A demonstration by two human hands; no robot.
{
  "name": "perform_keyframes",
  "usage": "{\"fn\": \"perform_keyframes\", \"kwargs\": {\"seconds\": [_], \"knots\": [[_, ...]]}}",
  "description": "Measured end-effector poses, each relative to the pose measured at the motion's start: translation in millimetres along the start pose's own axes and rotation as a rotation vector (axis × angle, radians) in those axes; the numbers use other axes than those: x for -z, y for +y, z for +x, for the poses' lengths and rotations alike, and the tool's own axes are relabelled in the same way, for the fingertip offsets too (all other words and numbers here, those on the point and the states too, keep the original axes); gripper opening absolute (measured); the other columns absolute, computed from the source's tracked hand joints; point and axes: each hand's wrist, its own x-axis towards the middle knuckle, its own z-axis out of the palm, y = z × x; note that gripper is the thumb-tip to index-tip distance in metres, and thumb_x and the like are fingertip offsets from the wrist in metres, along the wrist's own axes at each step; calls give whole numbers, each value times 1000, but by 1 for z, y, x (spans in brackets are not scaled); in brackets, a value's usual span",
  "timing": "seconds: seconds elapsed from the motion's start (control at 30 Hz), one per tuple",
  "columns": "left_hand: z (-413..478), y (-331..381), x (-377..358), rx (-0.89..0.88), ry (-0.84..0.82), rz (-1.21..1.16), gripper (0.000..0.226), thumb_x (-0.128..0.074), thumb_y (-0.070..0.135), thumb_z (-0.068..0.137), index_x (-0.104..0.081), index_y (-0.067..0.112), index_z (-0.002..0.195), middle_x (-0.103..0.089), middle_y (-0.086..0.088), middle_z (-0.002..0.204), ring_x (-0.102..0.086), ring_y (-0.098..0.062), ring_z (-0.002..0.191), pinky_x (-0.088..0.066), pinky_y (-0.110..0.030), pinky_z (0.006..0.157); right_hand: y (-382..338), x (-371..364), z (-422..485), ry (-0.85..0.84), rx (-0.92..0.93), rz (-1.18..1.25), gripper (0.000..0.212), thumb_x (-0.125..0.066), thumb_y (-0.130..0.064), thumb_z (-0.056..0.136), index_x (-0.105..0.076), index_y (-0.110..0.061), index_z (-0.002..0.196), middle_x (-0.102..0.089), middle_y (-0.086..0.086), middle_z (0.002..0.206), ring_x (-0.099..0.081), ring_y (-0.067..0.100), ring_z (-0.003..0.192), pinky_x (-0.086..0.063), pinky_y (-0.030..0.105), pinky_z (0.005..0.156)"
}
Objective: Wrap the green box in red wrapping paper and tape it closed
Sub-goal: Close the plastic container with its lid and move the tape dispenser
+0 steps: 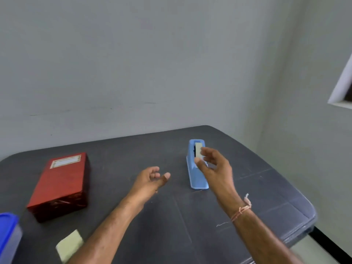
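A box wrapped in shiny red paper [61, 183] lies on the dark table [181, 221] at the left, with a cream label [65, 161] at its far end. No green shows on it. A light blue tape dispenser [197, 181] stands right of centre, its pale tape roll [198, 149] on top. My right hand [215, 166] hovers over the dispenser, thumb and fingers spread loosely around the roll; no strip of tape shows between them. My left hand [150, 180] floats above the table between box and dispenser, fingers loosely curled, holding nothing.
A clear container with a blue lid [7, 235] sits at the near left edge. A pale yellow pad [69, 244] lies beside my left forearm. The table's rounded right edge [308, 216] drops off near a grey wall.
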Motion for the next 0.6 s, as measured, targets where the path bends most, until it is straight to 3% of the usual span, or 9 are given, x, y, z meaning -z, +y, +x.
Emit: {"fn": "perform_keyframes", "kwargs": {"seconds": [0.1, 0.13, 0.2, 0.27, 0.33, 0.43, 0.6], "knots": [[19, 6, -43, 3, -87, -14, 73, -71, 44, 93, -43, 13, 153, -55, -6, 146, -59, -16, 122, -55, -31, 89, 38, 33, 23, -94, -239, 53, 60, -69, -37, 95, -50, -17, 147, -54, -7, 145, -53, 12, 131, -45, 33, 108], [26, 12, -56, 22, -105, -51, 72, -68, 45, 95, -41, 13, 154, -52, -4, 149, -56, -14, 125, -54, -33, 95, 50, 38, 30, -130, -318, 97, 54, -64, -37, 99, -50, -14, 146, -55, -3, 143, -55, 14, 126, -47, 37, 107], [40, 21, -75, 93, -136, -175, 56, -60, 39, 102, -47, 13, 150, -52, 2, 148, -53, -8, 121, -52, -35, 100, 66, 35, 39, -202, -412, 161, 26, -52, -33, 106, -63, -17, 122, -66, -2, 117, -62, 10, 99, -53, 38, 96], [47, 26, -89, 139, -181, -259, 26, -53, 29, 107, -63, 14, 126, -65, 2, 127, -63, -2, 101, -55, -30, 90, 77, 23, 50, -260, -437, 174, 28, -45, -31, 109, -67, -15, 115, -73, 2, 106, -69, 15, 96, -55, 36, 92], [53, 24, -102, 146, -221, -277, 24, -49, 20, 108, -67, 10, 120, -75, 1, 106, -71, -3, 84, -58, -21, 72, 84, 18, 62, -314, -444, 179, 29, -45, -29, 108, -68, -18, 122, -75, 2, 114, -69, 22, 112, -54, 39, 100], [56, 14, -108, 112, -242, -327, 29, -50, 16, 108, -67, 11, 132, -78, 1, 113, -75, -7, 97, -58, -18, 74, 83, 20, 69, -364, -464, 206, 30, -46, -28, 108, -65, -23, 131, -73, -1, 122, -65, 20, 120, -51, 38, 105], [36, 9, -141, 53, -261, -452, 33, -62, 20, 100, -66, 18, 133, -76, 2, 121, -73, -10, 109, -59, -20, 80, 86, 61, 70, -378, -504, 255, 31, -44, -18, 109, -64, -22, 132, -74, -1, 121, -66, 18, 118, -52, 33, 102]]}}
